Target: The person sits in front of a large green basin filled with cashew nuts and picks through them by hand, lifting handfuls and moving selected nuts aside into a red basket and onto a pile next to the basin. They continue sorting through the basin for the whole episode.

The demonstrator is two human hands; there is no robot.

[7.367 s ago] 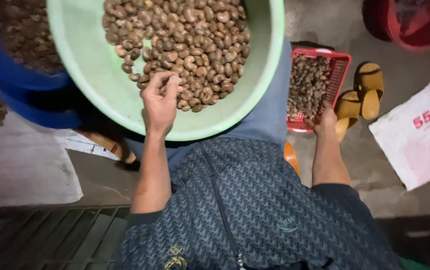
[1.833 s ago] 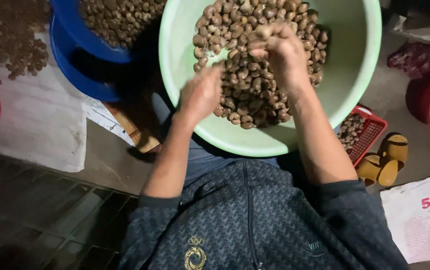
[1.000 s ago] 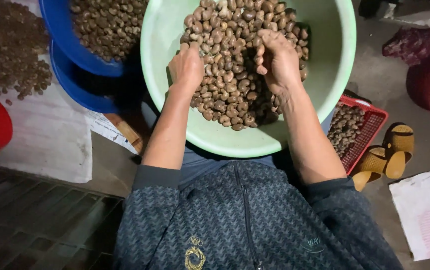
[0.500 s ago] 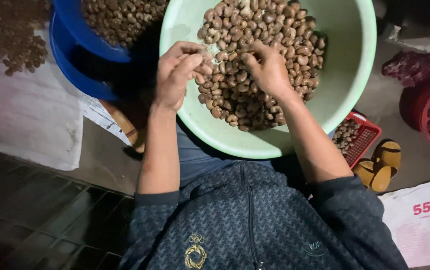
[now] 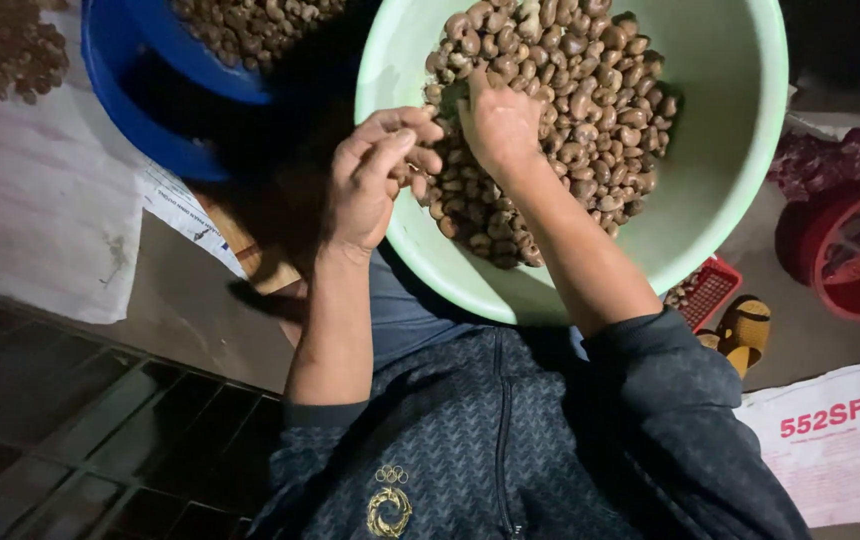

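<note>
A light green basin rests on my lap, holding a heap of brown cashew nuts. My left hand is at the basin's left rim with its fingers curled around a nut. My right hand lies on the heap just to the right, knuckles up. Its fingertips are pressed down among the nuts and hidden. The two hands are almost touching. Both dark sleeves are pushed up my forearms.
Two stacked blue basins with more nuts stand at the upper left beside a white sack with loose nuts on it. To the right are a red basket, yellow sandals, a red tub and a printed white sack. A metal grate lies lower left.
My right hand came from the red basket into the green basin. In the last second my left hand drew back to the basin's left rim and my right hand shifted left on the heap.
</note>
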